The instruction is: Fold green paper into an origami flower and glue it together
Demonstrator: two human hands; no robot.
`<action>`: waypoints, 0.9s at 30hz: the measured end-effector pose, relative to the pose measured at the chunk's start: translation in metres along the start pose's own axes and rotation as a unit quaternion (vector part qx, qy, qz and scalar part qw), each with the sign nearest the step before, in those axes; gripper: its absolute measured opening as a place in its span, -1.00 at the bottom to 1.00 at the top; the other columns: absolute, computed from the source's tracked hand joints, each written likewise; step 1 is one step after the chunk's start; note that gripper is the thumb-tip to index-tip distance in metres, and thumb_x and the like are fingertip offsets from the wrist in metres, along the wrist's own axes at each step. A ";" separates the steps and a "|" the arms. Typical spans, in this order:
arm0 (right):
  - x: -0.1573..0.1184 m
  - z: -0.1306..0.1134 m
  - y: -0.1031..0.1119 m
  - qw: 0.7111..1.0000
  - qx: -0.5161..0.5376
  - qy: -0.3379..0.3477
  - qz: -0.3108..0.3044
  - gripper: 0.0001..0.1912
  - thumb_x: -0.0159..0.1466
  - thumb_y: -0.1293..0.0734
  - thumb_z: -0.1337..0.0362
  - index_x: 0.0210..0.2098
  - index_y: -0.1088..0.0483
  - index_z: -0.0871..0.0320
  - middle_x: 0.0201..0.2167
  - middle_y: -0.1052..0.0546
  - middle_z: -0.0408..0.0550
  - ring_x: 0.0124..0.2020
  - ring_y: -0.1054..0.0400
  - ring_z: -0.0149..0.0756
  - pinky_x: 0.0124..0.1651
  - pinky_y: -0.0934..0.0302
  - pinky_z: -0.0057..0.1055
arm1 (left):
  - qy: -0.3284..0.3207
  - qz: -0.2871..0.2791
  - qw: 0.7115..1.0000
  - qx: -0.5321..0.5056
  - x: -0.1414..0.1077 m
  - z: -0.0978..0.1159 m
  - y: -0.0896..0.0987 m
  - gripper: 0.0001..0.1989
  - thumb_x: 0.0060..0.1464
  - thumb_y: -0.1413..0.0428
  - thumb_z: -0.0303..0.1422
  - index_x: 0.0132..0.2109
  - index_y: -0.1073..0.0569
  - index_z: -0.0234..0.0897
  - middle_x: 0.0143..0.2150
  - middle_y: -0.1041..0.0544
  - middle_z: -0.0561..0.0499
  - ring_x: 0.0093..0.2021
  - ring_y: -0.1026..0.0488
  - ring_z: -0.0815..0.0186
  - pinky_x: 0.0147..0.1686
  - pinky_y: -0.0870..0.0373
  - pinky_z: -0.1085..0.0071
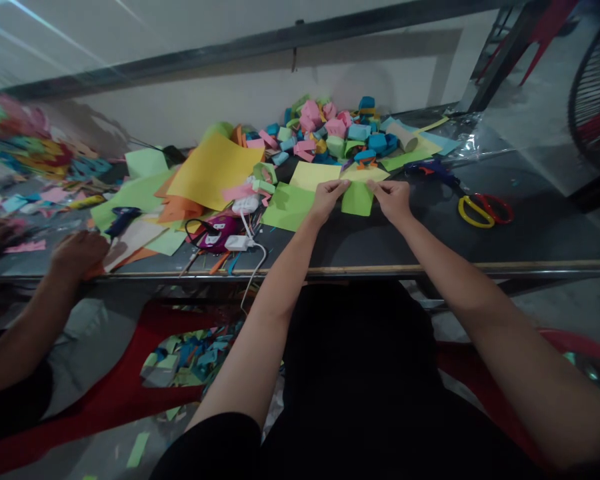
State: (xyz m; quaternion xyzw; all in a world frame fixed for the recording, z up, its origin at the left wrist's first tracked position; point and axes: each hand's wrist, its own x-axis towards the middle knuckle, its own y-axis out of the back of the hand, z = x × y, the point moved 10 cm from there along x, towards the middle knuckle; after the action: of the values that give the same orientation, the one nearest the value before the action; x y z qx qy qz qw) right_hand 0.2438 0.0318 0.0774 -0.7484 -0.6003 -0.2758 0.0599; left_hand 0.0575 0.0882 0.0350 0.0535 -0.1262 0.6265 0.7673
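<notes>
Two bare hands are showing in my head feed, and both are pinching. My left hand [327, 200] is gripping the small green paper piece [357, 200] near its upper left corner, thumb against fingertip; my right hand [394, 200] is gripping near the upper right corner. So the piece is lying between the hands, spanning fingers to fingers and hanging toward the front edge of the table [545, 223]. Neither hand is sitting nearer, since both are touching it. It's looking almost square, so I'm not calling a long axis; whether its lower edge is touching the table, I cannot tell. Pale yellow sheets [314, 175] are lying just behind, a larger green sheet [287, 207] is lying beside my left hand, and folded paper pieces [336, 128] are piling up farther back. Scissors [461, 209] are resting to the right, apart from my right hand.
</notes>
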 end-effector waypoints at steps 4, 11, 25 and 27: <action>0.001 0.004 0.000 1.000 -0.002 0.003 0.010 -0.28 0.15 -0.38 -0.40 -0.69 -0.20 0.08 -0.66 -0.12 -0.18 -0.53 -0.10 -0.36 -0.42 -0.05 -0.35 | 0.003 0.018 1.000 0.000 -0.001 -0.002 0.003 -0.53 -0.04 -0.40 0.08 -0.46 -0.58 -0.26 -0.51 -0.47 0.09 -0.45 -0.41 0.42 -0.43 -0.38 0.44; 0.002 0.025 -0.007 0.999 0.036 -0.029 0.004 -0.34 0.17 -0.43 -0.31 -0.67 -0.28 0.10 -0.67 -0.19 -0.19 -0.56 -0.15 -0.38 -0.47 -0.13 -0.37 | -0.021 0.046 0.999 0.021 -0.005 0.003 0.004 -0.39 0.04 -0.36 0.06 -0.63 -0.31 -0.25 -0.64 -0.16 0.16 -0.56 -0.15 0.49 -0.53 -0.14 0.46; 0.001 0.011 -0.018 0.997 0.050 -0.014 -0.054 -0.35 0.08 -0.45 -0.35 -0.62 -0.30 0.11 -0.62 -0.23 -0.21 -0.54 -0.11 -0.42 -0.46 -0.06 -0.40 | -0.018 -0.010 0.990 0.140 -0.005 0.012 -0.001 -0.31 0.04 -0.32 0.11 -0.63 -0.15 -0.24 -0.61 0.03 0.19 -0.56 0.06 0.50 -0.53 0.17 0.42; 0.001 0.012 -0.016 0.998 0.032 -0.011 -0.046 -0.35 0.09 -0.43 -0.36 -0.61 -0.32 0.10 -0.62 -0.24 -0.20 -0.52 -0.14 -0.40 -0.45 -0.07 -0.39 | -0.016 -0.012 0.990 0.137 -0.004 0.008 -0.001 -0.32 0.06 -0.33 0.09 -0.63 -0.15 -0.24 -0.63 0.01 0.19 -0.56 0.05 0.50 -0.53 0.16 0.43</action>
State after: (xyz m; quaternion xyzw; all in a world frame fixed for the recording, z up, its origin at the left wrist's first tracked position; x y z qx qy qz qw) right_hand 0.2329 0.0427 0.0636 -0.7210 -0.6430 -0.2502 0.0646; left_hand 0.0564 0.0822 0.0415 0.1693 -0.0508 0.6273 0.7584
